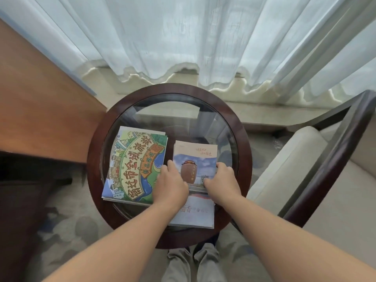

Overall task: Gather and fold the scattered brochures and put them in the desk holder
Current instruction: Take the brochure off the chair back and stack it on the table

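The right hand (221, 179) is being closed on the right edge of the jar brochure (195, 157): its thumb is being laid on the printed face and its fingers are being curled round the edge. The left hand (172, 185) is being set against the opposite, left edge of the same brochure with bent fingers. Whether that edge is actually being pinched cannot be told, as the thumb is being hidden by the back of the hand. The jar brochure is thus being kept between the two hands, low over the glass, and further sheet edges are being shown just past its far side.

Under the wrists, nearer the person than the hands, a pale brochure (195, 214) is lying flat, with its far part being covered by the jar brochure. Just to the left of the left hand a large map brochure (132, 165) is lying on other sheets, and its near right corner is being overlapped by that hand.

All of this paper is being carried by a round glass worktop (243, 139) with a dark wooden rim. Beyond the hands a pale curtain (183, 37) is hanging to the floor. To the right of the right hand a cream armchair (284, 165) is standing, and to the left of the left hand a wooden desk (40, 108). Below the forearms, grey trouser legs (183, 265) are being seen over patterned carpet (81, 226).
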Motion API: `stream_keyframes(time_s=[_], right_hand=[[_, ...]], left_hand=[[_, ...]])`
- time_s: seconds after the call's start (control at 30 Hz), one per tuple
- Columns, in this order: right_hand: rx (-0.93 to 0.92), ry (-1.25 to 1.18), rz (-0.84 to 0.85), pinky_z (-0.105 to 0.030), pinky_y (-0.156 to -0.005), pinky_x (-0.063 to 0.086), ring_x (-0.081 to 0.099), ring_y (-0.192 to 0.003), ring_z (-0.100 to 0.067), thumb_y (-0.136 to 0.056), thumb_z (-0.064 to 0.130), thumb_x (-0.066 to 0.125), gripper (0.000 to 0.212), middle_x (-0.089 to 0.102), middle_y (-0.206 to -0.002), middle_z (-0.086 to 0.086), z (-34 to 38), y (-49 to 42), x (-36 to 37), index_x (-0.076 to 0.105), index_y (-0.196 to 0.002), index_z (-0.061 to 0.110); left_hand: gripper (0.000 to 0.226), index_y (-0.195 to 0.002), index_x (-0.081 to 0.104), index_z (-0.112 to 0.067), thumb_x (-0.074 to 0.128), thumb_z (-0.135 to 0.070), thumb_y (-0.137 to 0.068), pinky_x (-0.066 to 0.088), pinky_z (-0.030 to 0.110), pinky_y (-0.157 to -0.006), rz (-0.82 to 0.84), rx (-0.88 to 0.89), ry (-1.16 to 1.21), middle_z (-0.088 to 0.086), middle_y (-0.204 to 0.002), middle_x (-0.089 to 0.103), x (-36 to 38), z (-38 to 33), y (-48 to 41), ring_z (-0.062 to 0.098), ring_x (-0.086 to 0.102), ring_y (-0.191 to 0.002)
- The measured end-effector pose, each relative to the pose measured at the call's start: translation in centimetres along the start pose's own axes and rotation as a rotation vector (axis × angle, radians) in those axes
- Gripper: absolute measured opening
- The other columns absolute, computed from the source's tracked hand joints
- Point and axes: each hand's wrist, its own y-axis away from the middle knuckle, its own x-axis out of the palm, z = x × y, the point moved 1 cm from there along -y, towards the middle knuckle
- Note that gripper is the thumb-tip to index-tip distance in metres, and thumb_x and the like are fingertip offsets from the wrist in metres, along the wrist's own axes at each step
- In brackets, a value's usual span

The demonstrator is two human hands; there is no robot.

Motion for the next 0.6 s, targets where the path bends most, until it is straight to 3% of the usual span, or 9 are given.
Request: stream_keyframes(time_s=[0.17,0.3,0.4,0.6], right_hand=[[0.010,0.014,-0.017,-0.034,-0.078,0.045,0.054,-0.104,-0.027,-0.090,0.017,0.058,0.038,0.045,-0.125,-0.007,0.2,0.0,0.7,0.047,-0.127,0.017],[0.005,0.014,-0.009,-0.031,-0.077,0.041,0.053,-0.112,-0.027,-0.091,0.018,0.059,0.057,0.042,-0.133,-0.007,-0.1,0.0,1.0,0.035,-0.143,0.018],[-0.018,0.030,-0.006,-0.030,-0.077,0.040,0.054,-0.109,-0.026,-0.091,0.018,0.060,0.061,0.041,-0.133,-0.007,-0.3,0.1,1.1,0.032,-0.145,0.018],[-0.052,0.048,-0.008,-0.030,-0.068,0.040,0.050,-0.087,-0.019,-0.089,0.014,0.058,0.044,0.044,-0.120,-0.004,-0.5,-0.1,1.1,0.042,-0.129,0.021]], left_hand=[[0.089,-0.154,0.002,-0.006,0.061,-0.027,-0.090,0.043,0.041,-0.097,0.014,-0.029,-0.030,0.014,-0.147,0.030,0.6,-0.2,0.1,0.031,0.040,-0.131],[0.091,-0.154,0.001,-0.007,0.062,-0.030,-0.089,0.044,0.041,-0.096,0.018,-0.013,-0.062,0.014,-0.146,0.030,0.9,-0.4,0.0,0.032,0.041,-0.129],[0.089,-0.153,0.004,-0.007,0.061,-0.031,-0.089,0.044,0.041,-0.096,0.027,-0.010,-0.078,0.015,-0.145,0.030,1.0,-0.1,0.0,0.033,0.041,-0.128],[0.086,-0.152,0.006,-0.005,0.060,-0.029,-0.090,0.043,0.040,-0.097,0.035,-0.002,-0.086,0.015,-0.144,0.030,1.1,0.1,0.2,0.034,0.041,-0.128]])
